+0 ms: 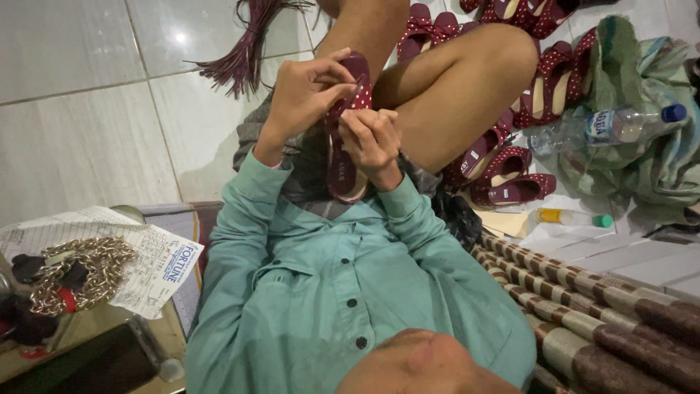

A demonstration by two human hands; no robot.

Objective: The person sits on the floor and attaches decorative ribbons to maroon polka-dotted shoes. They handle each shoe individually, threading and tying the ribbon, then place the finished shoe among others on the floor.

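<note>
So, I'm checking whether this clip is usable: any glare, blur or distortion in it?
Head view: a bright glare spot on the floor tiles; wide-angle bending at the edges; both hands, left hand and right hand, and the dotted maroon shoe are sharp; the nearest part, at the bottom edge, is soft.

— Any packages, labels, screens?
— Clear plastic water bottle (609, 128) at right, lying on green cloth, blue cap, blue-and-white label band (600, 125). Small yellow bottle (572, 217) with green cap, lying on the floor below it.
— Paper?
— White printed sheet (157, 266) at lower left, blue and red print, partly under a gold chain. Dark phone screen (91, 362) at bottom left, blank, lying flat.
— Boxes?
— Pale flat cartons (642, 259) at right edge, plain.
</note>
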